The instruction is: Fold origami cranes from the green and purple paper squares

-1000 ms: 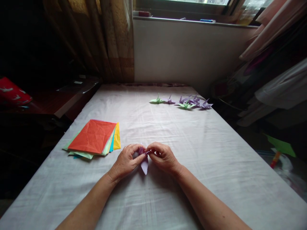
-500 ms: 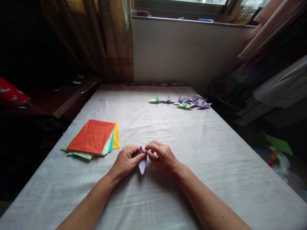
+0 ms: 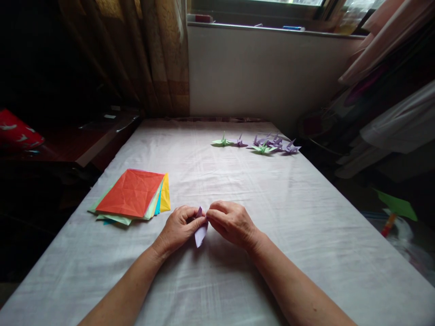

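A folded purple origami crane (image 3: 200,234) is pinched between the thumb and fingers of my left hand (image 3: 179,227), over the near middle of the cloth-covered table. My right hand (image 3: 232,222) is closed at the crane's right side, its fingertips pressed together on a small part of the paper. That part is mostly hidden by the fingers. To the left lies a stack of square paper sheets (image 3: 131,194), red on top, with green, blue and yellow edges sticking out.
Several finished purple paper cranes (image 3: 291,147) and two green paper cranes (image 3: 223,141) stand near the table's far right edge. A white cloth (image 3: 278,194) covers the table. Beyond are a curtain (image 3: 163,59), a window sill and, at right, hanging clothes (image 3: 401,120).
The fingers of my right hand have closed together at the crane's right side, covering the small folded part. The crane has tilted slightly in my left hand.
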The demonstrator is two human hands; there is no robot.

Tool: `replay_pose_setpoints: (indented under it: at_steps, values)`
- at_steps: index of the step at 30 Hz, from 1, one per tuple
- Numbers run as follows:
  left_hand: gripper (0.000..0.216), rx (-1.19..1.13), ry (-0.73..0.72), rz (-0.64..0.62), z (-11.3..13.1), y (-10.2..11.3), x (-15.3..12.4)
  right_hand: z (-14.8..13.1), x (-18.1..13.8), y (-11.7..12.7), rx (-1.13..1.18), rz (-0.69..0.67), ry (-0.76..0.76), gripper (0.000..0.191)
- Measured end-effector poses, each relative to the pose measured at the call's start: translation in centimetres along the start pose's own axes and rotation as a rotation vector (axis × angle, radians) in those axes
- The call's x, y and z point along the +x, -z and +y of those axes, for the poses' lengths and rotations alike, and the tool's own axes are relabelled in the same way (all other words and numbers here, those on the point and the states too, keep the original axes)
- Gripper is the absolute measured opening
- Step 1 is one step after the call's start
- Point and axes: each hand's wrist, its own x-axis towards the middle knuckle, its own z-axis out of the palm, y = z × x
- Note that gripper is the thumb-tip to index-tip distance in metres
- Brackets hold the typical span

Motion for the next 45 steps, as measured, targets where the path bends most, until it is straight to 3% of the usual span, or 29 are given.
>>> replay_pose_setpoints:
  at_steps: [6,13,21,33,45]
  values:
    - [0.025,-0.120,0.113,0.072,-0.3,-0.2,0.0,0.0,0.0,0.0,0.021,0.145,0.053,0.017]
    - [0.021,-0.207,0.096,0.130,-0.3,-0.4,-0.1,-0.3,-0.1,-0.8,0.182,0.249,-0.020,0.014]
    - [0.024,-0.271,0.136,0.154,0.0,-0.5,-0.2,-0.4,-0.3,-1.5,0.306,0.241,-0.077,0.016]
    - [0.030,-0.494,0.220,0.112,0.8,-0.2,-0.1,-1.1,0.0,-1.6,0.614,0.149,-0.411,0.006]
    - [0.024,-0.431,0.219,0.088,1.0,0.0,-0.4,-1.6,0.2,-1.7,0.476,0.113,-0.331,0.017]
